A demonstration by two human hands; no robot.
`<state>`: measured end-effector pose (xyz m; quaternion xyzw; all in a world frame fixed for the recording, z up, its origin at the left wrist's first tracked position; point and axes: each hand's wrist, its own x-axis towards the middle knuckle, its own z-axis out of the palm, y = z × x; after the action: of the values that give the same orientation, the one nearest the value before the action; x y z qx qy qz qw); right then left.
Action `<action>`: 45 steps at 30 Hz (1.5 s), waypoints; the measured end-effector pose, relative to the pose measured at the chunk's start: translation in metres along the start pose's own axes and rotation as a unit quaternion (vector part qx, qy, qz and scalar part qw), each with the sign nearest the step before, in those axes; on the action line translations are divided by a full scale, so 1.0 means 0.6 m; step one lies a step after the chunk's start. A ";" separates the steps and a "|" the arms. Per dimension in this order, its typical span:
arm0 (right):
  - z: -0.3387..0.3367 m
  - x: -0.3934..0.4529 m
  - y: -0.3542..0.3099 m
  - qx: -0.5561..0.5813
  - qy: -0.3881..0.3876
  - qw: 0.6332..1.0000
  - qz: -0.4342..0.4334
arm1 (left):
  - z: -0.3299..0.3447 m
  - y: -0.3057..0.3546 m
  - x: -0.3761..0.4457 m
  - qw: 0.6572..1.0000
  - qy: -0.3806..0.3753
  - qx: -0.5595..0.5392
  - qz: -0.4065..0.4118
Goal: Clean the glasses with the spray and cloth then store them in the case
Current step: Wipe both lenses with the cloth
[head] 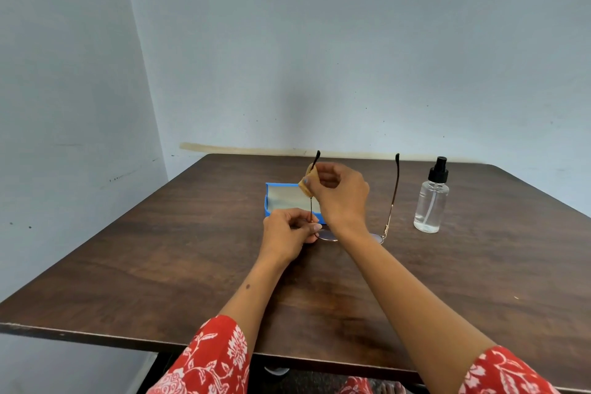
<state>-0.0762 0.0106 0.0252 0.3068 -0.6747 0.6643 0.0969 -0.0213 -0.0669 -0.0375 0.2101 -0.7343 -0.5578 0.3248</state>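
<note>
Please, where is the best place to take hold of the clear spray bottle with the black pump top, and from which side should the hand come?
Probably grip the clear spray bottle around its straight round body, below the black pump top. It stands upright, apart from the other things. Come from the right: the open glasses' temple arm rises close on its left.

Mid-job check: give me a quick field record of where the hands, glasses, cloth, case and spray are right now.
left hand: holds the gold thin-framed glasses at the front, near one hinge
right hand: pinches the small tan cloth around the raised temple arm
glasses: open, lenses low near the dark wooden table, both arms pointing up
blue open case: behind the hands, on the table, no glasses inside
clear spray bottle with black pump: upright, right of the glasses, untouched
stage: wiping; storing not yet done
</note>
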 end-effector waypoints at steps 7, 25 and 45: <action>0.000 -0.010 0.016 -0.048 -0.026 0.997 0.045 | -0.001 0.004 -0.002 1.000 0.001 -0.010 0.004; 0.006 -0.005 0.010 0.002 0.009 1.000 0.029 | 0.000 0.005 -0.003 1.000 -0.007 -0.008 -0.003; -0.002 0.002 -0.021 0.030 0.036 0.999 0.013 | 0.002 0.000 -0.001 1.000 -0.008 -0.002 0.002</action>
<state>-0.0705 0.0123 0.0363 0.2767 -0.6544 0.6961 0.1030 -0.0220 -0.0657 -0.0378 0.2032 -0.7364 -0.5601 0.3206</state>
